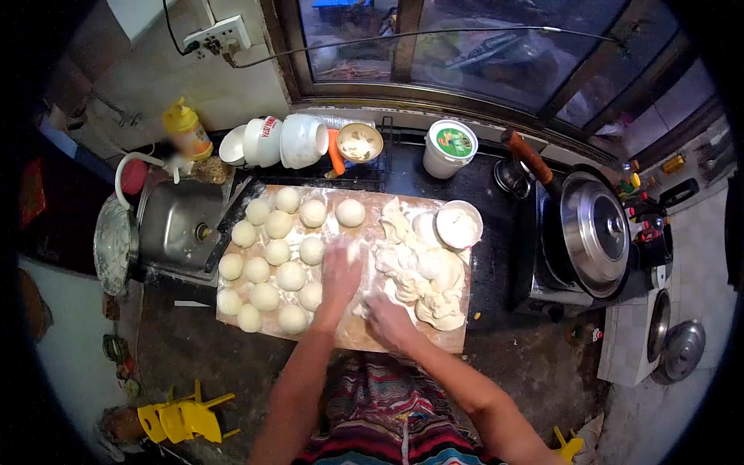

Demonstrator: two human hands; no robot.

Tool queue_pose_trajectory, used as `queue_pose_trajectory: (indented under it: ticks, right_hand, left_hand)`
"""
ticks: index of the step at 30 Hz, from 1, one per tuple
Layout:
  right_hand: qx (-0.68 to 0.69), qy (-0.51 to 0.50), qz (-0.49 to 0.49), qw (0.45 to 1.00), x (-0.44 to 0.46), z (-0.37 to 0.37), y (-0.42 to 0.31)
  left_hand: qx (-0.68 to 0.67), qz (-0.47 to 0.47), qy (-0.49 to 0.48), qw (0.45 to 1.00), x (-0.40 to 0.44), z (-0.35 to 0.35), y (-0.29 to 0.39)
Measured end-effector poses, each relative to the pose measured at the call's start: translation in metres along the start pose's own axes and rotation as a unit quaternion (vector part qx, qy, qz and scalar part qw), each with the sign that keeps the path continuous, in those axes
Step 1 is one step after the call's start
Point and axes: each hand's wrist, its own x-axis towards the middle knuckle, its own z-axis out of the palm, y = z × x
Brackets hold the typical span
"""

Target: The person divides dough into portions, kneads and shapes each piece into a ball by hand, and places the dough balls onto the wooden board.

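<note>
On the floured wooden board [364, 337], several round dough balls [291, 276] stand at the left, and a loose mass of dough [426, 271] lies at the right. My left hand [342, 271] is over the middle of the board, just right of the balls, blurred by motion. Close to the board's front edge, my right hand [387, 319] is low beside the dough mass, its fingers blurred. Whether either hand holds anything is too smeared to tell. A small bowl of flour [459, 225] stands at the board's back right corner.
Behind the board are stacked white bowls [263, 142], a metal bowl [359, 143] and a white tub [450, 149]. A sink [174, 221] is at the left. At the right, a lidded pan [595, 232] sits on a stove [535, 271].
</note>
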Motion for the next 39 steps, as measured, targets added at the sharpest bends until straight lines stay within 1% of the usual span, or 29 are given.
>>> queue_pose_trajectory:
  ticks: [1,2,5,6,9,12,13,14,15,18,20,21,22,23,24,25,26,27,28,29,31,32,33,34,35,36,37,38,39]
  right_hand:
    - [0.005,0.029,0.017,0.999,-0.019,0.006,0.011]
    - [0.01,0.058,0.032,0.998,-0.035,0.01,0.024]
    - [0.077,0.156,0.073,0.982,-0.066,-0.003,0.03]
    - [0.079,0.198,0.064,0.975,-0.068,-0.002,0.035]
    - [0.064,0.224,0.084,0.969,-0.06,-0.007,0.038]
    - [0.072,0.221,0.069,0.97,-0.053,-0.012,0.041]
    - [0.078,0.218,0.063,0.971,-0.052,-0.013,0.041]
    - [0.055,0.223,0.056,0.972,-0.05,-0.014,0.041]
    - [0.035,0.223,0.072,0.972,-0.049,-0.014,0.04]
    - [-0.006,0.21,0.113,0.971,-0.039,-0.021,0.036]
    - [-0.004,0.192,0.144,0.971,-0.03,-0.027,0.037]
    - [0.013,0.211,0.134,0.968,-0.025,-0.03,0.038]
    - [0.029,0.229,0.123,0.965,-0.019,-0.032,0.041]
    - [0.045,0.242,0.112,0.963,-0.015,-0.032,0.045]
    - [0.011,0.261,0.095,0.961,-0.005,-0.024,0.063]
    - [0.024,0.227,0.104,0.968,-0.003,-0.033,0.063]
    - [0.037,0.192,0.113,0.974,0.002,-0.045,0.064]
    - [0.052,0.155,0.122,0.979,0.005,-0.054,0.065]
    - [0.036,0.147,0.128,0.98,0.007,-0.054,0.076]
    - [0.057,0.116,0.167,0.977,-0.008,-0.091,0.031]
    - [0.094,0.089,0.141,0.981,-0.02,-0.098,0.033]
    - [0.215,0.049,0.148,0.964,-0.024,-0.08,0.047]
    - [0.333,0.008,0.154,0.93,-0.032,-0.058,0.059]
    - [0.291,-0.027,0.135,0.947,-0.036,-0.046,0.05]
    - [0.253,-0.112,0.186,0.943,-0.042,-0.06,0.001]
    - [0.201,-0.077,0.165,0.963,-0.041,-0.032,0.006]
    - [0.148,-0.042,0.143,0.978,-0.043,-0.003,0.019]
    - [0.155,-0.013,0.152,0.976,-0.042,0.011,0.027]
    - [0.162,0.017,0.161,0.973,-0.04,0.023,0.033]
  left_hand:
    - [0.086,0.053,-0.054,0.993,0.0,0.007,-0.004]
    - [0.125,0.073,-0.035,0.989,0.0,-0.006,0.015]
    - [0.089,0.121,-0.012,0.989,0.005,-0.004,0.041]
    - [0.033,0.14,-0.036,0.989,0.016,0.011,0.042]
    - [-0.03,0.093,-0.079,0.992,0.073,0.053,0.053]
    - [0.083,0.164,-0.181,0.966,0.102,0.058,0.062]
    - [0.075,0.152,-0.21,0.963,0.102,0.057,0.064]
    - [0.068,0.143,-0.239,0.958,0.102,0.055,0.066]
    - [0.062,0.133,-0.268,0.952,0.101,0.048,0.07]
    - [-0.05,0.056,-0.29,0.954,0.098,0.019,0.078]
    - [-0.212,-0.055,-0.29,0.932,0.099,0.006,0.072]
    - [-0.29,-0.11,-0.286,0.907,0.098,-0.001,0.068]
    - [-0.362,-0.132,-0.3,0.873,0.093,-0.015,0.069]
    - [-0.422,-0.182,-0.301,0.835,0.082,-0.028,0.071]
    - [-0.481,-0.23,-0.298,0.792,0.07,-0.04,0.073]
    - [-0.539,-0.273,-0.291,0.742,0.057,-0.046,0.074]
    - [-0.608,-0.312,-0.266,0.68,0.034,-0.047,0.072]
    - [-0.627,-0.303,-0.268,0.666,0.014,-0.046,0.059]
    - [-0.632,-0.32,-0.254,0.658,-0.006,-0.055,0.055]
    - [-0.637,-0.338,-0.242,0.649,-0.027,-0.064,0.052]
    - [-0.549,-0.302,-0.182,0.758,-0.072,-0.052,0.032]
    - [-0.5,-0.282,-0.149,0.805,-0.095,-0.038,0.021]
    - [-0.337,-0.181,-0.101,0.919,-0.117,-0.016,0.01]
    - [-0.152,-0.072,-0.052,0.984,-0.137,0.011,-0.003]
    - [0.043,0.039,-0.003,0.998,-0.151,0.026,-0.004]
    - [-0.055,-0.068,-0.062,0.994,-0.15,0.031,0.001]
    - [-0.138,-0.184,-0.1,0.968,-0.148,0.035,0.007]
    - [-0.151,-0.227,-0.093,0.958,-0.148,0.041,0.003]
    - [-0.114,-0.179,-0.035,0.977,-0.139,0.026,0.016]
